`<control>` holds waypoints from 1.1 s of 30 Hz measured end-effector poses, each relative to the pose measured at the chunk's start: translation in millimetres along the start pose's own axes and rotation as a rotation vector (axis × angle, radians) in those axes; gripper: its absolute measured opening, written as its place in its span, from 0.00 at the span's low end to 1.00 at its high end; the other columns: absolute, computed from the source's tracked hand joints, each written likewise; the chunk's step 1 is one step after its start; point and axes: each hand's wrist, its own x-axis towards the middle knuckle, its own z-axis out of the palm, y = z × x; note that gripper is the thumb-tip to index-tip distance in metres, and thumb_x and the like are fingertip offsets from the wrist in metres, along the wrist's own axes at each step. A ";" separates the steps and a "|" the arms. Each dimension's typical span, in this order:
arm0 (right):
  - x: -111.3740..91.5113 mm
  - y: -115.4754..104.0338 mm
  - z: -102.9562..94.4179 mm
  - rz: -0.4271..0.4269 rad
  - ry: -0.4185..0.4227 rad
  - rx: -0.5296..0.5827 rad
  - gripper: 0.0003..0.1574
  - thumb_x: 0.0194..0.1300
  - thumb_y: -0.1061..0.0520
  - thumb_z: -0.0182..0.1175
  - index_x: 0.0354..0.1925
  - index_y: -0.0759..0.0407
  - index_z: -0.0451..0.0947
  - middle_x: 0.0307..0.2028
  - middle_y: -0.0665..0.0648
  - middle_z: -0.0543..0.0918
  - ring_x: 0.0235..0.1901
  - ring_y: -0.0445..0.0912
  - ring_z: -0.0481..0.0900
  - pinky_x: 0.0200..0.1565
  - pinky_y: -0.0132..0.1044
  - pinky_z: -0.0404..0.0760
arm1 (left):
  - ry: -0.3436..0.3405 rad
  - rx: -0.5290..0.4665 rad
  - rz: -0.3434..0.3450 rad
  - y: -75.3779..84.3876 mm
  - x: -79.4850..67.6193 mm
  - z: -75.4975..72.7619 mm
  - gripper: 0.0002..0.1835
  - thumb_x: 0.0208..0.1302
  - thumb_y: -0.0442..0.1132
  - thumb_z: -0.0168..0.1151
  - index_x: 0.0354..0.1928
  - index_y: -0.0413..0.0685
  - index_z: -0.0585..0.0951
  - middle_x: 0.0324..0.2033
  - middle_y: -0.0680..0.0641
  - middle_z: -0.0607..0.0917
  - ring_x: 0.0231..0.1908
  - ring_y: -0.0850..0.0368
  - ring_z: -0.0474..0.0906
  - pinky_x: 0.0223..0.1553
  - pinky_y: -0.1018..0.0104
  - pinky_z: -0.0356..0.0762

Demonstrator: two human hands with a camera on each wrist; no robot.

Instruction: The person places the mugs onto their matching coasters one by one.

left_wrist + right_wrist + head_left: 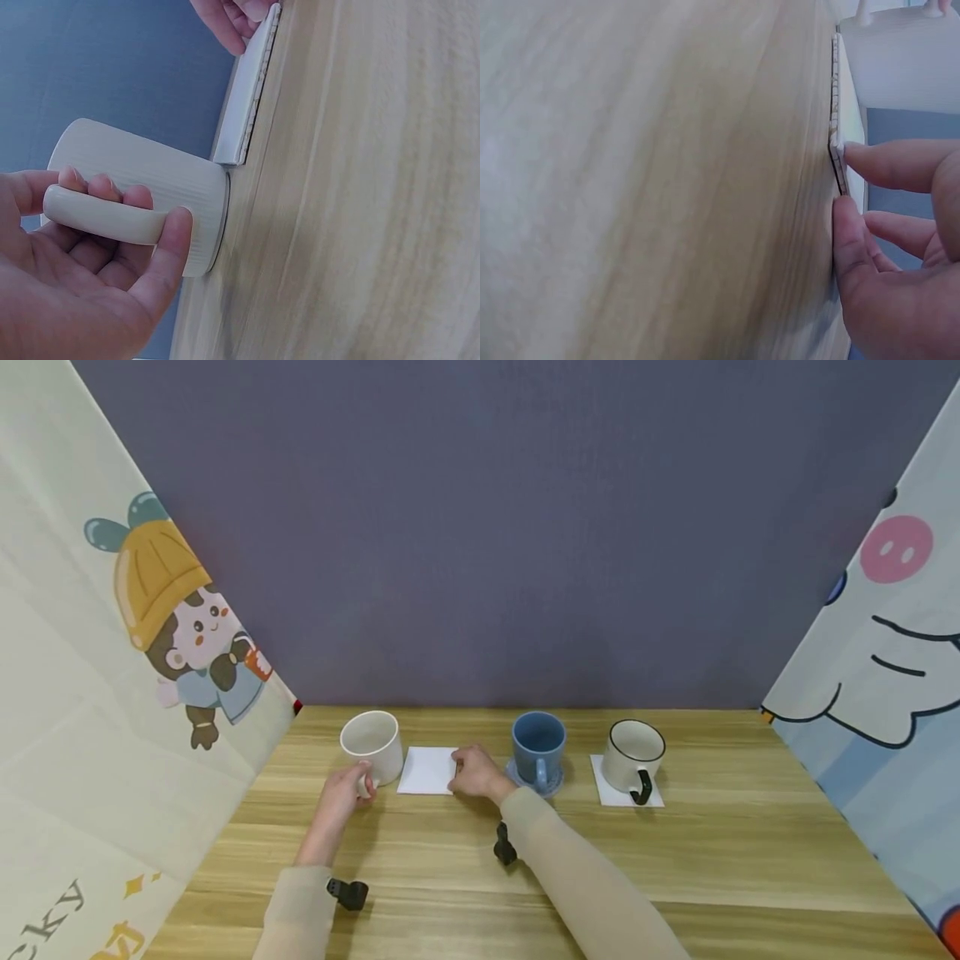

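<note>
On the left of the table stands a cream mug (384,753) with fine vertical ribs, upright. My left hand (347,792) grips its handle (105,216), fingers curled through the loop. Just right of that mug lies a white square coaster (424,770), its layered edge showing in both wrist views. At the coaster's right side my right hand (480,772) pinches the edge near a corner, thumb and fingers bent around it. In the left wrist view, the mug's base sits on the table beside the coaster's near end.
Right of my right hand, a blue mug (538,742) stands on a round blue coaster (555,785). Farther right, a cream mug with a black rim and handle (630,764) stands on a white square coaster (611,795). A dark panel (510,543) rises behind the wooden table (450,893).
</note>
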 end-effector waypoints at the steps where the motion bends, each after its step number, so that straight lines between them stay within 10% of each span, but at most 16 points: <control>1: 0.0 0.4 -0.4 0.002 -0.002 0.007 0.33 0.53 0.63 0.74 0.57 0.70 0.79 0.43 0.58 0.77 0.47 0.49 0.71 0.52 0.41 0.75 | -0.001 0.000 0.001 0.2 0.1 0.3 0.22 0.78 0.44 0.51 0.23 0.43 0.75 0.20 0.51 0.78 0.28 0.58 0.73 0.38 0.65 0.78; 33: 2.4 3.9 -0.8 0.047 -0.016 0.095 0.35 0.53 0.65 0.74 0.60 0.69 0.78 0.35 0.53 0.73 0.38 0.45 0.70 0.44 0.36 0.72 | 0.101 0.004 0.021 -0.8 -5.5 9.5 0.21 0.79 0.45 0.50 0.29 0.37 0.77 0.26 0.46 0.79 0.33 0.54 0.71 0.45 0.57 0.75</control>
